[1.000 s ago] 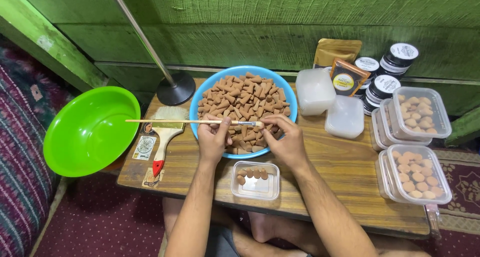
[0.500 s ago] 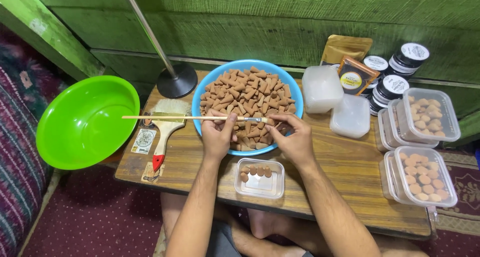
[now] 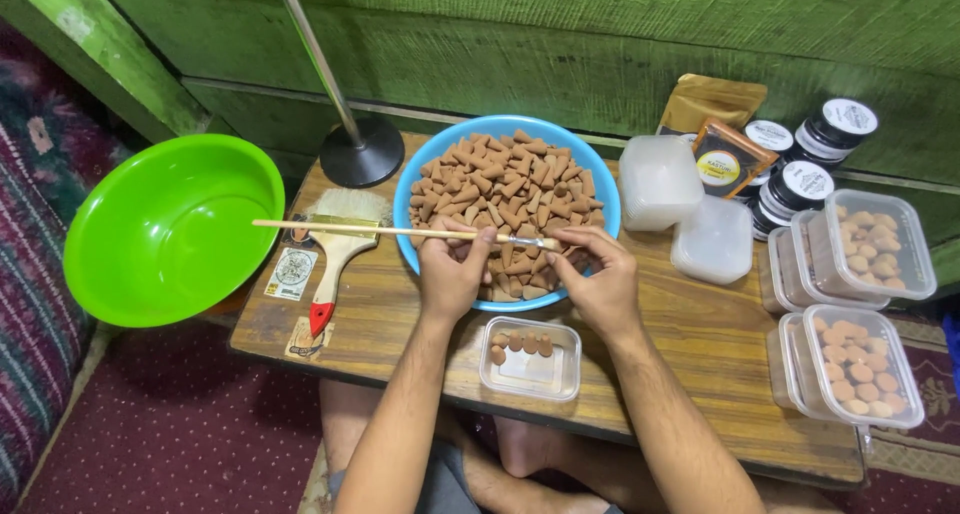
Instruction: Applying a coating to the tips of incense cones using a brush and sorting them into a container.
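A blue bowl point(image 3: 418, 174) heaped with brown cones point(image 3: 510, 179) stands at the middle of the low wooden table point(image 3: 700, 344). My left hand point(image 3: 450, 279) is over the bowl's near rim, pinching a thin wooden stick point(image 3: 340, 228) that lies level and points left. Just to its right, my right hand point(image 3: 602, 282) has its fingers closed at the stick's tip, apparently on a small brown cone. In front of both hands sits a small clear container point(image 3: 530, 369) holding a short row of cones.
A green basin point(image 3: 170, 229) overhangs the table's left end, with a flat paintbrush point(image 3: 335, 259) beside it. A metal stand base point(image 3: 362, 152) is at the back. Empty clear tubs point(image 3: 658, 182), filled tubs point(image 3: 855, 369), black jars point(image 3: 805, 186) and pouches point(image 3: 705, 99) crowd the right.
Both hands stay at the bowl's near rim with the stick level. The view has shifted slightly; nothing was picked up or put down.
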